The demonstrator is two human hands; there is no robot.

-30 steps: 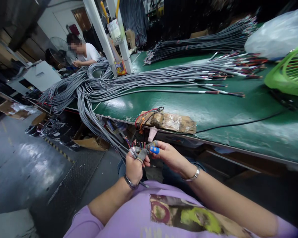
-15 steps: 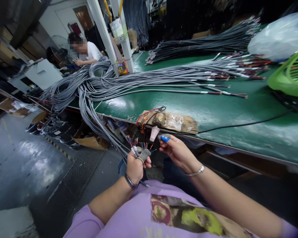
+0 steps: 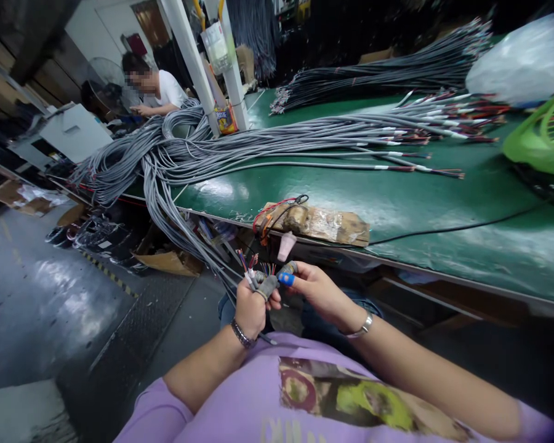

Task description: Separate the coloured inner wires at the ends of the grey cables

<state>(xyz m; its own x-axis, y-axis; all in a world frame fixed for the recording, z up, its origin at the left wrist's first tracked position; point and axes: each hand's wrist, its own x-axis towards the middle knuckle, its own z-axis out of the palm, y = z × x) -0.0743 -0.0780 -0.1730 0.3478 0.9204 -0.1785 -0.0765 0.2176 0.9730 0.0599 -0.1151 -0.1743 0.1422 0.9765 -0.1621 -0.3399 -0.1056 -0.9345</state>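
My left hand (image 3: pixel 253 303) is closed on grey cable ends, with grey coverings on its thumb and finger. Thin coloured wires (image 3: pixel 268 269) fan out above its thumb, and a second group of red and dark wire ends (image 3: pixel 248 259) stands up beside them. My right hand (image 3: pixel 311 286), with blue and grey coverings on its fingertips, pinches at the right edge of the fanned wires. Its fingertips meet there, but which wire lies between them is too small to make out. Grey cables (image 3: pixel 189 240) run from the bench down to my left hand.
On the green bench (image 3: pixel 425 209) lie long bundles of grey cable (image 3: pixel 277 143) and black cable (image 3: pixel 373 77). A wooden board (image 3: pixel 346 227) with a pink-tipped device (image 3: pixel 286 246) sits at its front edge. A green basket-like object (image 3: pixel 542 135) is right; a person (image 3: pixel 159 92) sits far left.
My right hand has moved left and slightly down, from a gap beside the wires to their right edge. My left hand has stayed in nearly the same place, holding the cables.
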